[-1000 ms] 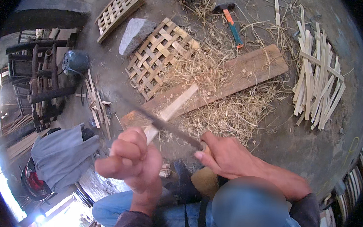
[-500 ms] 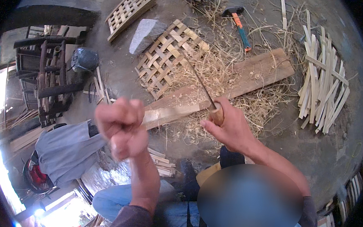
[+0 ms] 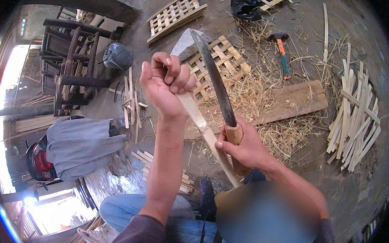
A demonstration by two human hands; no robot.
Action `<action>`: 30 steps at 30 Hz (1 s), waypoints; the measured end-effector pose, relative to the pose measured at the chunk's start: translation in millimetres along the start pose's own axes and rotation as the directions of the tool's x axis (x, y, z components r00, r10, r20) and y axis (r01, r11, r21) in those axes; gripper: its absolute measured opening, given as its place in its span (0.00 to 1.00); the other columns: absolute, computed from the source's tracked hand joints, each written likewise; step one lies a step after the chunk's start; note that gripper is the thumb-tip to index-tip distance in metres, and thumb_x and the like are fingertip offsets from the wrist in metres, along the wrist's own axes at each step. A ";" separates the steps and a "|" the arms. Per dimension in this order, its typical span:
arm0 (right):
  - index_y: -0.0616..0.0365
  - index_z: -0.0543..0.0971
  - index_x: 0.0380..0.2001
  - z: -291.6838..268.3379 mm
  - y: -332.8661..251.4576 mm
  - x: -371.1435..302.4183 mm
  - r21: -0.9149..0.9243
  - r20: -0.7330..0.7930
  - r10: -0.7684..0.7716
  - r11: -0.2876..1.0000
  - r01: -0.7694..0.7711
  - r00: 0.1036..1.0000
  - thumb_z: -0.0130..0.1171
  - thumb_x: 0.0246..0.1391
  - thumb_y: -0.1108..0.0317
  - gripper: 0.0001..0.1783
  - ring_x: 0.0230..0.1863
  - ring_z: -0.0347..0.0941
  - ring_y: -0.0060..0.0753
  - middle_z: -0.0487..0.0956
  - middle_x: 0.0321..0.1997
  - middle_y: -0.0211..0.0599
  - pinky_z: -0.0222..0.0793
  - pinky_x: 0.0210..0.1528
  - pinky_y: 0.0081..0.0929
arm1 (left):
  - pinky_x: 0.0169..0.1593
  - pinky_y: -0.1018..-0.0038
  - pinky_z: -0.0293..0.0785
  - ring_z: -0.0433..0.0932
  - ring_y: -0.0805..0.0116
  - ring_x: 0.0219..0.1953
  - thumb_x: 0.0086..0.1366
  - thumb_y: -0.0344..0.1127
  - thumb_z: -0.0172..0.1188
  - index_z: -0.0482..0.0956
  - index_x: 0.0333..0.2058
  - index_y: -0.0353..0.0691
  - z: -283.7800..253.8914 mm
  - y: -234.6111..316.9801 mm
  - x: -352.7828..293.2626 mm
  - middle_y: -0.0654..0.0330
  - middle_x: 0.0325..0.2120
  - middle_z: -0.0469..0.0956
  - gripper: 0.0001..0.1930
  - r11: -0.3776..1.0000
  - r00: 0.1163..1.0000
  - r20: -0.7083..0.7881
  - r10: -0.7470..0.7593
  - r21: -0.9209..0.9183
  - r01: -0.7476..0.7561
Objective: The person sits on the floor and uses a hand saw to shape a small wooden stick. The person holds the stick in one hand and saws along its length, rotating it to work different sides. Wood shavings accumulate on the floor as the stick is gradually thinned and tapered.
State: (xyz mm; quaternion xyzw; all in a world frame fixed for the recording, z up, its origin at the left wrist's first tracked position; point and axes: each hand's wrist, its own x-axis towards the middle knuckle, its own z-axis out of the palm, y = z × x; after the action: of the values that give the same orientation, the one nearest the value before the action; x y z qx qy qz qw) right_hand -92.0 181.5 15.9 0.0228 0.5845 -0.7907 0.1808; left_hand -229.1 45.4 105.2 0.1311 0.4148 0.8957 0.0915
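Observation:
My left hand [image 3: 167, 88] is raised, its fingers curled round the upper end of a pale bamboo strip [image 3: 197, 117]. That strip slants down to the right, toward my lap, where its lower end is lost behind a blurred patch. My right hand [image 3: 251, 147] grips the wooden handle [image 3: 234, 134] of a long curved knife [image 3: 219, 85]. The dark blade points up and away, with its broad side showing. Close to my right thumb, the strip passes beside the knife handle; whether they touch I cannot tell. Beyond both hands lies a wooden board [image 3: 298, 100] amid curly shavings [image 3: 260, 110].
Woven panels [image 3: 227, 56] lie beyond, near a pale stone [image 3: 183, 45] and a black plastic bag [image 3: 246, 8]. A hammer [image 3: 282, 55] rests above the board. Cut strips [image 3: 355, 113] are piled right. A dark wooden frame [image 3: 80, 61] and grey cloth [image 3: 79, 145] are left.
My left hand has turned and lifted the strip off its line along the board into a steep slant. The knife's blade has turned broadside. The whole view has shifted.

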 end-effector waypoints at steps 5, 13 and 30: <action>0.60 0.72 0.39 2.3 -6.4 -8.9 0.121 0.005 0.032 0.992 -0.032 0.999 0.67 0.47 0.69 0.18 0.31 0.74 0.20 0.78 0.29 0.28 0.71 0.36 0.24 | 0.20 0.81 0.53 0.54 0.80 0.16 0.69 0.49 0.48 0.68 0.32 0.39 -29.6 -9.9 -3.0 0.70 0.18 0.54 0.17 0.970 0.996 -0.021 -0.082 -0.232 0.075; 0.60 0.72 0.37 4.6 3.5 -5.4 0.172 -0.065 0.057 0.984 -0.045 0.996 0.66 0.49 0.69 0.16 0.30 0.73 0.19 0.77 0.29 0.29 0.71 0.35 0.23 | 0.52 0.65 0.65 0.67 0.64 0.49 0.71 0.55 0.40 0.67 0.53 0.38 -48.1 -38.8 -23.3 0.54 0.46 0.70 0.26 0.849 0.961 -0.163 0.224 0.517 -0.110; 0.62 0.72 0.38 -16.2 67.0 -0.2 0.302 -0.265 0.327 0.922 -0.244 0.907 0.60 0.55 0.65 0.13 0.24 0.73 0.27 0.77 0.26 0.35 0.70 0.26 0.25 | 0.36 0.73 0.62 0.59 0.75 0.23 0.66 0.48 0.55 0.65 0.40 0.44 -9.2 -89.1 -130.4 0.67 0.26 0.58 0.15 0.600 0.743 -0.046 0.667 0.625 -0.499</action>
State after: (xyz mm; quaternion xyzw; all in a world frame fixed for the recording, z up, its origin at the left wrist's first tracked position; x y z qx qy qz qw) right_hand -73.7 179.9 -50.5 0.2561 0.4862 -0.8120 0.1967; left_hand -103.3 60.2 10.4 0.1559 0.6064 0.7146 -0.3121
